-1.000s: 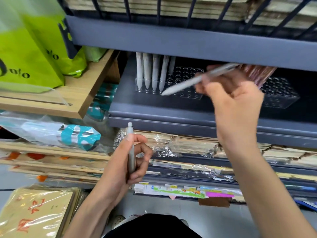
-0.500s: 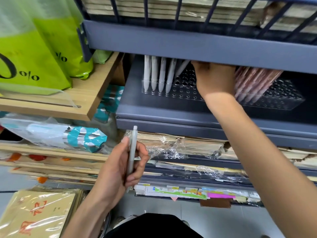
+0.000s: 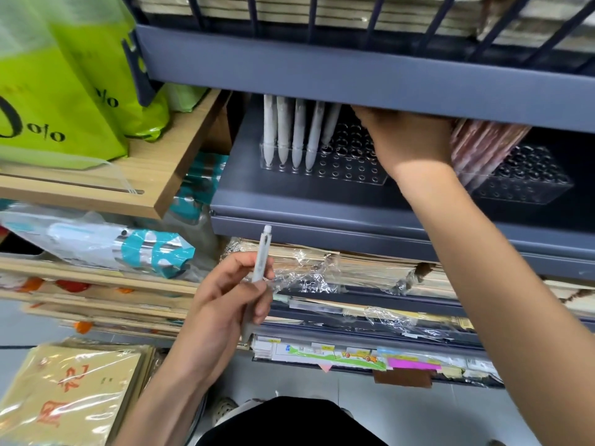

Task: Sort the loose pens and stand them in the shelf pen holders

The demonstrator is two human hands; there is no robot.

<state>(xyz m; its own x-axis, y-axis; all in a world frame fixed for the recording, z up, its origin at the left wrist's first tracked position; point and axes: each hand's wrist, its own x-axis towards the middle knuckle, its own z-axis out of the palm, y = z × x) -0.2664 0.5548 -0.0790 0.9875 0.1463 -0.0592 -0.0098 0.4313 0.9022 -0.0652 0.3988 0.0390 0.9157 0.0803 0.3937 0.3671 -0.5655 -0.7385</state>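
Several white pens (image 3: 283,130) stand in the left row of a clear pen holder (image 3: 351,170) on the grey shelf; the rightmost one (image 3: 331,123) leans right. My right hand (image 3: 409,140) reaches in above that holder, its fingers hidden behind the upper shelf's front lip, so whether it holds anything is hidden. Lower down, in front of the shelves, my left hand (image 3: 225,304) grips a pale grey pen (image 3: 261,252), clicker end up. A second clear holder (image 3: 528,181) at the right carries pinkish pens (image 3: 483,146).
The upper shelf's grey lip (image 3: 354,78) hangs low over the holders. Green bags (image 3: 64,91) sit on a wooden shelf (image 3: 154,175) at the left. Wrapped paper stacks (image 3: 354,272) fill the lower shelves, and yellow packets (image 3: 70,391) lie at bottom left.
My right hand carried a white pen under the upper shelf to the holder, where one more pen now leans. My left hand turned its pen slightly and stayed low.
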